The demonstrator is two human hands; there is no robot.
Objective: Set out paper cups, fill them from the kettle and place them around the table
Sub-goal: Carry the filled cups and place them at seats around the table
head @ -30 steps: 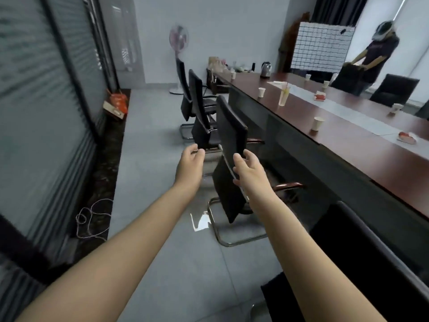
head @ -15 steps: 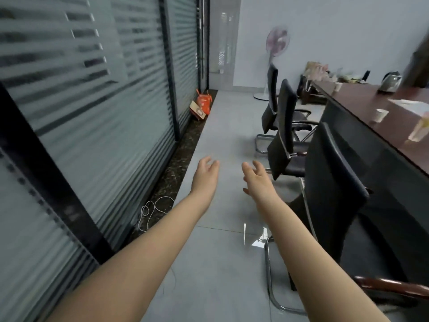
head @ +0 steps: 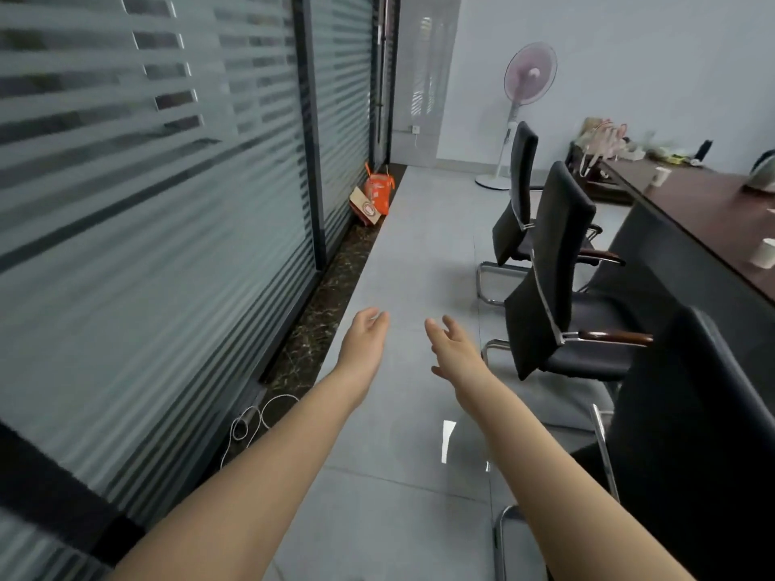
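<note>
The left hand [head: 364,342] and right hand [head: 455,353] are held over the floor [head: 419,253], fingers loosely spread, nothing gripped. 2 cups [head: 661,176] and the kettle [head: 764,173] are seen on the table [head: 704,211], well away. A chair [head: 562,245] could be clipped and cups jolted if passed unwatched.

Soft, even daylight fills the room; it is bright but flat, and shadows are faint. A small white glare patch sits on the floor [head: 448,440] at lower centre. Wide-angle bending curves the glass wall [head: 146,203] at left. Blur softens the table [head: 713,211] at upper right.
</note>
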